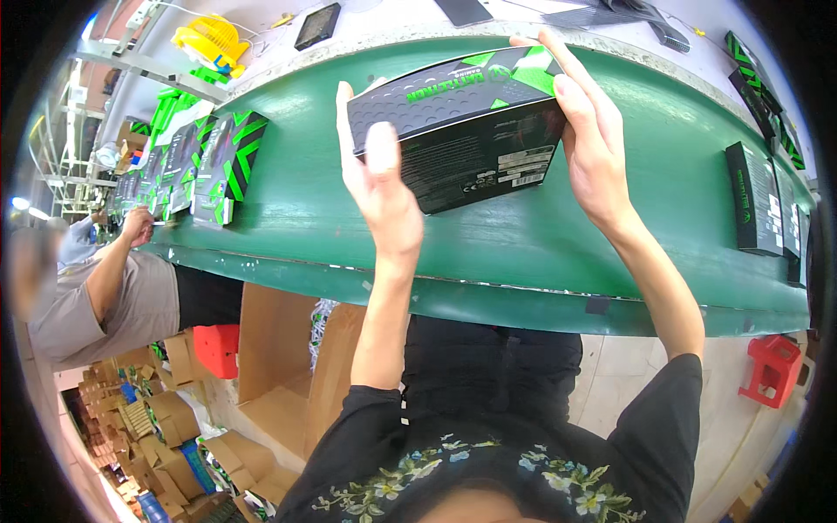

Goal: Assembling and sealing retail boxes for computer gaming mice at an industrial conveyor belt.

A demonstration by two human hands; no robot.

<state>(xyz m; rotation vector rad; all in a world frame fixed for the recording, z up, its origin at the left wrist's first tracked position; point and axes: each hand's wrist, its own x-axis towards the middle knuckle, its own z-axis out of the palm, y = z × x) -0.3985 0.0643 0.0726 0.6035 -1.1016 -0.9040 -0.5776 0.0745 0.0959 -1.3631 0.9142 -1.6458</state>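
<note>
Between my two hands is a black box [488, 152] with green printed accents, tilted over the green work surface [645, 218]. My left hand [381, 187] grips its left end, the thumb on the near side and fingers behind the edge. Against the right end presses my right hand [593, 131], with its fingers reaching up along the side and over the top corner. The box's dotted side and the printed side with a barcode label face me. Whatever lies behind the box is hidden.
Similar black and green boxes [228, 166] stand at the left, more boxes [757, 200] at the right. A co-worker [131, 296] sits left. An open carton [275, 349] stands below the table edge, with a red stool [772, 370] at right. A yellow fan [209, 44] is at back left.
</note>
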